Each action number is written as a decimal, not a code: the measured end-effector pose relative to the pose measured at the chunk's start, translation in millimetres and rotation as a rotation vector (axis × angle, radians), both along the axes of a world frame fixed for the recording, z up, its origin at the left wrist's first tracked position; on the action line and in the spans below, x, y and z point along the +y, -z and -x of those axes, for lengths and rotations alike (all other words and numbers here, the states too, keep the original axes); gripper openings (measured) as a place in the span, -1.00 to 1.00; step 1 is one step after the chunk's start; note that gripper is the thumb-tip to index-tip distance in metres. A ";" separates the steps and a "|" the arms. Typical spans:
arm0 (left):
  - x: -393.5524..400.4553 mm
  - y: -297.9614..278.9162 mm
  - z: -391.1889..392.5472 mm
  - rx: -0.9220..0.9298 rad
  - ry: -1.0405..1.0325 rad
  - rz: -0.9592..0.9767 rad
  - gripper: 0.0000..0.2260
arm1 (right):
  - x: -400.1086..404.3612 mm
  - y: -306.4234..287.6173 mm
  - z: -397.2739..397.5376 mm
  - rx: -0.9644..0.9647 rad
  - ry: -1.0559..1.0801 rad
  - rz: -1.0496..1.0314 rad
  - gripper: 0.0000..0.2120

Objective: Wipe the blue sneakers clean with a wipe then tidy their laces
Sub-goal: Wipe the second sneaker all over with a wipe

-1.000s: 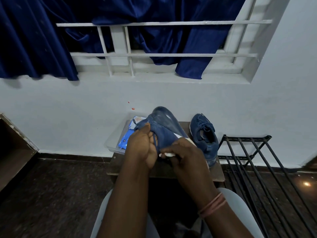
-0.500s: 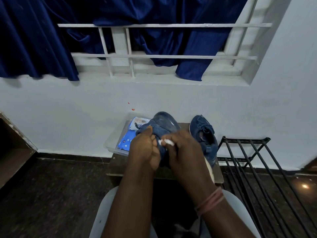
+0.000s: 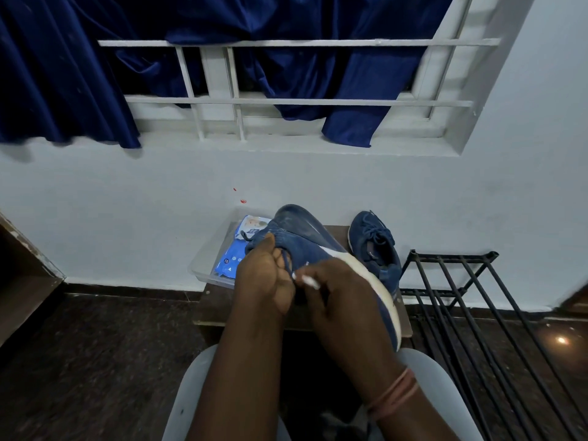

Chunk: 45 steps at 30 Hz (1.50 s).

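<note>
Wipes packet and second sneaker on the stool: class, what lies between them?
In the head view, the held sneaker lies between the wipes packet and the second sneaker, gripped by the left hand while the right hand pinches a wipe.

Held sneaker (image 3: 305,249): matt knit cloth, smooth pale sole. Curtain (image 3: 63,74): velvety sheen. Rack (image 3: 461,281): black metal. Tray (image 3: 206,265): clear plastic.

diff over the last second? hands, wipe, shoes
Right hand slid the wipe up the held sneaker toward the left thumb, then eased back a little. Left hand kept its grip on the sneaker at the lace side; nothing taken up or let go. Second sneaker, wipes pack in its tray, stool and rack unchanged.
</note>
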<state>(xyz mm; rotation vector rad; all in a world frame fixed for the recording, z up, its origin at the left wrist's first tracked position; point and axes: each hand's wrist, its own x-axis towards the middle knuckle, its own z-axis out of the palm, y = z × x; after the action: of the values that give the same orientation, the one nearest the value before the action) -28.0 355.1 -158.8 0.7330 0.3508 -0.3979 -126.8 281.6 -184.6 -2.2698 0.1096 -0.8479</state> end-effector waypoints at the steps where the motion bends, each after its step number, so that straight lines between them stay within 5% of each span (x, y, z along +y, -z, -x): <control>1: -0.3 -0.9 -1.6 0.011 0.001 0.008 -0.78 | 4.8 3.9 3.1 -0.011 0.005 -0.007 -0.85; 18: -10.3 -3.9 28.6 -0.187 0.207 -0.078 -0.72 | -19.2 -16.1 -13.7 -0.102 0.202 -0.106 -0.90; 21: -6.8 -10.1 31.8 -0.192 0.216 -0.088 -0.44 | -15.4 -13.3 0.4 0.001 0.119 0.021 -0.69; 24: -4.1 -13.5 32.7 -0.187 0.231 -0.066 -0.39 | -24.7 -15.8 7.2 0.049 0.015 0.063 -0.53; 29: -6.4 -22.1 31.6 -0.138 0.325 0.076 -0.37 | -31.3 -19.4 0.2 -0.068 0.064 -0.037 -0.78; 38: -12.8 -9.3 37.6 -0.236 0.299 -0.065 -0.50 | -21.6 -36.8 -26.1 -0.104 0.143 -0.011 -0.82; 45: -7.0 -10.9 28.5 -0.238 0.183 -0.105 -0.29 | -16.9 -13.9 -7.4 -0.063 0.150 -0.034 -0.80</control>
<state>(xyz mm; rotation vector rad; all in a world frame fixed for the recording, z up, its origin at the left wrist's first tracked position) -56.5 348.2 -147.9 0.9091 0.0802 -0.4618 -119.4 264.7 -170.6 -2.2217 0.2666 -0.9871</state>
